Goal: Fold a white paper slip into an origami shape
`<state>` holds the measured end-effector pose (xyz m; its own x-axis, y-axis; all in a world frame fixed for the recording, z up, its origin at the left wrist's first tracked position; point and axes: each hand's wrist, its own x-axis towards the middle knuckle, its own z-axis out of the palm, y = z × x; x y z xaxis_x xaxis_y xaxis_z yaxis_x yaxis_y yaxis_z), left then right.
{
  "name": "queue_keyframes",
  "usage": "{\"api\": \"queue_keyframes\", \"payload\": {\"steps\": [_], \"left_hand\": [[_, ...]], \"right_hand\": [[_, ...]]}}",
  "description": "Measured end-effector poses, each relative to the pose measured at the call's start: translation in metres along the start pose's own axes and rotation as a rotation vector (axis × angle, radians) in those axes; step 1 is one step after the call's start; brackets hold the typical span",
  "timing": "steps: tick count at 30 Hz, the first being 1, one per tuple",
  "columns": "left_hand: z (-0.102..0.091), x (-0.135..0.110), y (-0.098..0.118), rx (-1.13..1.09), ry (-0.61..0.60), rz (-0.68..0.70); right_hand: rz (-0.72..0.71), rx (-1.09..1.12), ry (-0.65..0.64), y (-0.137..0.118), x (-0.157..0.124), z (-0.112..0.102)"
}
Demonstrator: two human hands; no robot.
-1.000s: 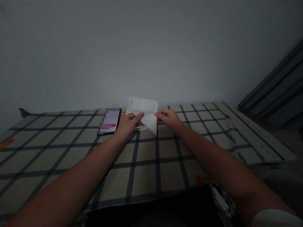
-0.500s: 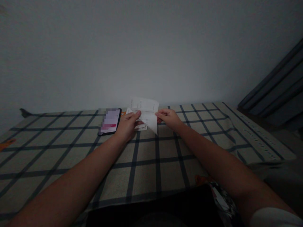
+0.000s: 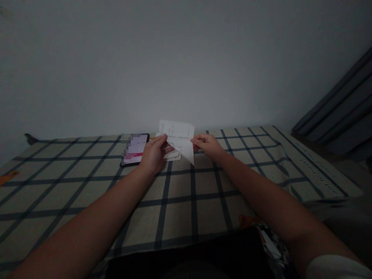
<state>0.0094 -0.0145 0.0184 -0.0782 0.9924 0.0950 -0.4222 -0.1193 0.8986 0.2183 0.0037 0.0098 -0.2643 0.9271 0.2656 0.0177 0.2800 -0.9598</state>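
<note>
A creased white sheet of paper (image 3: 181, 130) with faint print is held up in front of me, its lower corner hanging to a point. My right hand (image 3: 207, 145) pinches its right edge between thumb and fingers. At its left side my left hand (image 3: 154, 153) is closed on the paper, thumb on top and fingers behind. Below the sheet, more white papers (image 3: 173, 156) lie on the cloth, partly hidden by the sheet and my left hand. Just left of that hand is a phone (image 3: 134, 149) with a lit screen, partly blurred out.
A checked cloth (image 3: 180, 213) with dark lines covers the table up to the grey wall (image 3: 186, 66). A dark curtain (image 3: 343, 100) hangs on the right. An orange patch (image 3: 8, 177) shows at the left, and a dark pointed object (image 3: 30, 138) at the far left edge.
My left thumb has shifted left along the paper toward its edge. The sheet lies slightly flatter and shows more of its face; my right hand stays in place.
</note>
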Motion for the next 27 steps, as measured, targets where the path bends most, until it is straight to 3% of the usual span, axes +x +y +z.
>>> {"api": "queue_keyframes", "payload": {"steps": [5,21,27], "left_hand": [[-0.001,0.003,0.0,0.066,0.041,0.101],[0.001,0.002,0.004,-0.06,0.036,0.027],[0.001,0.002,0.005,-0.074,0.075,0.066]], "right_hand": [[0.013,-0.002,-0.004,0.003,0.0,-0.001],[0.014,-0.047,-0.001,-0.003,-0.004,0.0],[-0.021,-0.075,-0.043,-0.007,-0.006,0.004]]}}
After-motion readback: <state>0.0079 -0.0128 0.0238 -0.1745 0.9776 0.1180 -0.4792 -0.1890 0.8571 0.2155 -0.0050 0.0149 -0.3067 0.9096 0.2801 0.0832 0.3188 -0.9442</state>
